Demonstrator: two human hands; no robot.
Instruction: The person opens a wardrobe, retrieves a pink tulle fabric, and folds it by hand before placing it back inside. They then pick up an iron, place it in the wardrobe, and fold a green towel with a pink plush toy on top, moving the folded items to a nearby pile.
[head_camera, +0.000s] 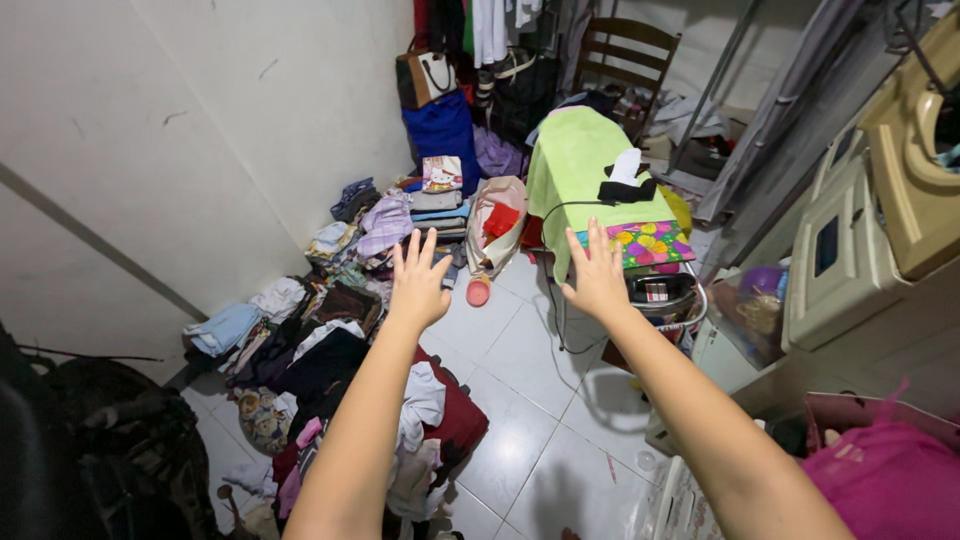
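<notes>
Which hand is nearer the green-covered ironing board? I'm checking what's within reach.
The right hand. It is held out open just below the near end of the ironing board, by the floral cloth. The left hand is farther left, above the clothes pile.

Home laundry room: clothes heaps (330, 330), ironing board (585, 165), washer (850, 250).

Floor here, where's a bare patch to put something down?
Bare white tile floor runs between the clothes pile on the left and the ironing board with its wire basket. Crowded along the wall and far corner.
</notes>
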